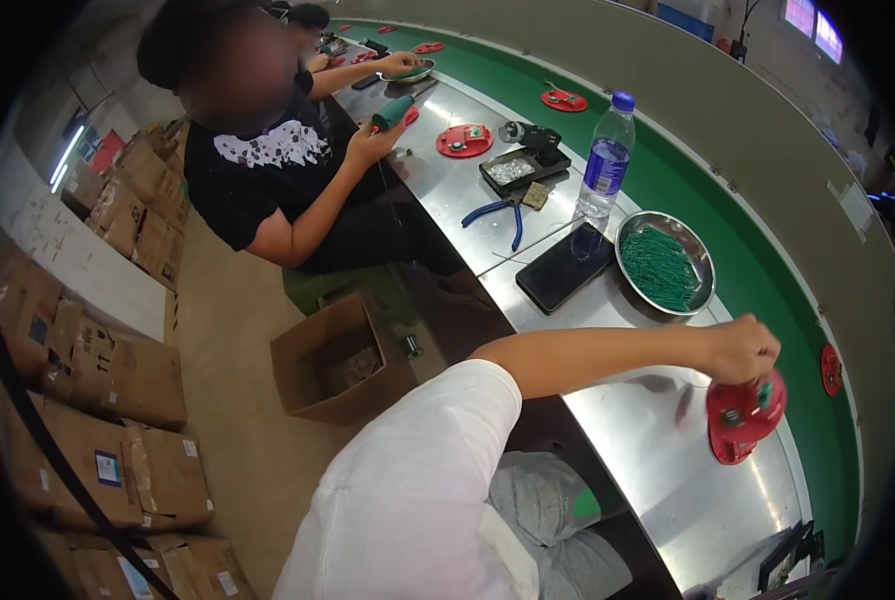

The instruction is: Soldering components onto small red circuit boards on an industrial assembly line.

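The left hand (742, 350) is curled at the upper edge of a red disc (746, 418) on or just above the tabletop (657, 470); whether the disc is grasped by its grip cannot be told. Green wires (659, 268) are held in a metal bowl (705, 272), beside which a phone (564, 270) is laid. A bottle (607, 165) is stood nearby, and blue-handled pliers (516, 232) are placed farther off.

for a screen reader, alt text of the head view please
A left hand is at a red round part over a metal bench, near a bowl of thin green pieces; beyond, a co-worker holds a green tool.
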{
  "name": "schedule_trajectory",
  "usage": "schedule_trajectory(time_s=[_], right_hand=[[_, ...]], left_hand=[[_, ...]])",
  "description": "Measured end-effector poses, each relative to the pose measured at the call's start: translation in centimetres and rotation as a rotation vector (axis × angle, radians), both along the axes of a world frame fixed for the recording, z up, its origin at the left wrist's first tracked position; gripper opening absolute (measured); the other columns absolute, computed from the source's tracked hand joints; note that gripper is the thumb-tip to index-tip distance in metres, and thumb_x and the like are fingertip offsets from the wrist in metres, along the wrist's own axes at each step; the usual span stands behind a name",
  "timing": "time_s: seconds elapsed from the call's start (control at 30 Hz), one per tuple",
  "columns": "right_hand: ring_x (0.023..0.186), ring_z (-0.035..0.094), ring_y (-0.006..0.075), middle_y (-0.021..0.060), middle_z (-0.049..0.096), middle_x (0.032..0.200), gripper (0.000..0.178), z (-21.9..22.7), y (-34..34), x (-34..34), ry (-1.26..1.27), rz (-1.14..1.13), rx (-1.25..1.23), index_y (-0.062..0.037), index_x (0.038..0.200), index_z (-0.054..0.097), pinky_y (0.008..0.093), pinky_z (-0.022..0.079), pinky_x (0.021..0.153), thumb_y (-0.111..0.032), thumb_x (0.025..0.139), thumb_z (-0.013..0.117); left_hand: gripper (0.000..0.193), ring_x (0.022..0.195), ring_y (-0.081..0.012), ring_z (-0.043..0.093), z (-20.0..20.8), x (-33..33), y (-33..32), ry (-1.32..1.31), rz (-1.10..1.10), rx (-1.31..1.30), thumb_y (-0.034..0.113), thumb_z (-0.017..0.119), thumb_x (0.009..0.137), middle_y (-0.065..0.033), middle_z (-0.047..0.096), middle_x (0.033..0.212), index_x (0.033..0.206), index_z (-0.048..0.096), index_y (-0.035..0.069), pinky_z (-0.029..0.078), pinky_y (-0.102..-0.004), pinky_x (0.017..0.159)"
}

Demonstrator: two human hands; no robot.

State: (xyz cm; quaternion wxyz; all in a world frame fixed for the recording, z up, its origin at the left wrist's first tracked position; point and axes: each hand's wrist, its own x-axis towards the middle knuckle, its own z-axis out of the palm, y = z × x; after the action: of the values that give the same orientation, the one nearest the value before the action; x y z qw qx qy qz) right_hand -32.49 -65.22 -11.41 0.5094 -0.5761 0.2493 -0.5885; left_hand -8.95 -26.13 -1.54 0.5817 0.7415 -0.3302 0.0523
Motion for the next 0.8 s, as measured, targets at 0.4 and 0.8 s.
schedule_trajectory(time_s=[0.4, 0.8], right_hand=[[0.046, 0.044, 0.0130, -0.0009, 0.049, 0.059, 0.040, -0.4, -0.8, -0.1, -0.014, -0.009, 0.044, -0.0035, 0.072, 0.059, 0.0257, 0.037, 0.044, -0.033, 0.099, 0.055], [0.051, 0.048, 0.0135, 0.0001, 0.053, 0.064, 0.035, -5.3, -9.1, -1.8, -0.590, 0.818, 0.362, -0.0025, 0.076, 0.063, 0.0268, 0.039, 0.047, -0.030, 0.097, 0.058]], left_hand=[[0.027, 0.060, -0.0341, 0.061, -3.0, -1.1, 0.1, 0.041, -0.203, 0.589, 0.023, 0.058, 0.074, -0.0190, 0.065, 0.064, 0.066, 0.068, -0.001, 0.051, -0.0452, 0.061], [0.022, 0.065, -0.0341, 0.066, -5.7, 0.0, -1.5, -0.063, -0.131, 0.652, 0.023, 0.063, 0.068, -0.0169, 0.066, 0.064, 0.067, 0.072, 0.004, 0.053, -0.0452, 0.062]])
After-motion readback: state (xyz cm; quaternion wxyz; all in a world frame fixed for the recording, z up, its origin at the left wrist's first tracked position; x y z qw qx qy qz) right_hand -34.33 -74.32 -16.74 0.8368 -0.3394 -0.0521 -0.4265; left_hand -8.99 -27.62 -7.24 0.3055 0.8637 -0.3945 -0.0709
